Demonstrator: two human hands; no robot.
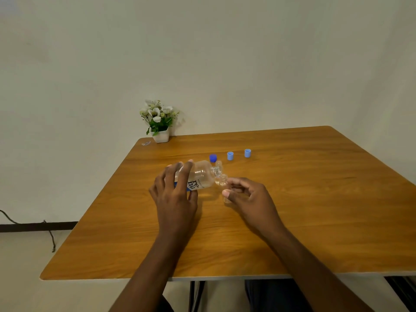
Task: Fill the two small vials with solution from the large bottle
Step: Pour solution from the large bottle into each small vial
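My left hand [174, 191] grips the large clear bottle [201, 175], which is tipped on its side with its open neck pointing right. Its label shows dark letters and a blue band. My right hand [246, 195] pinches a small clear vial [224, 182] upright, just under the bottle's mouth. A second small vial [218, 165] stands on the table right behind the bottle's neck. Whether liquid is flowing cannot be made out.
A dark blue cap [213, 158] and two light blue caps [230, 156] [247, 153] sit in a row behind the bottle. A white pot of flowers [159, 122] stands at the wooden table's [315, 210] far left corner. A cable lies on the floor at left.
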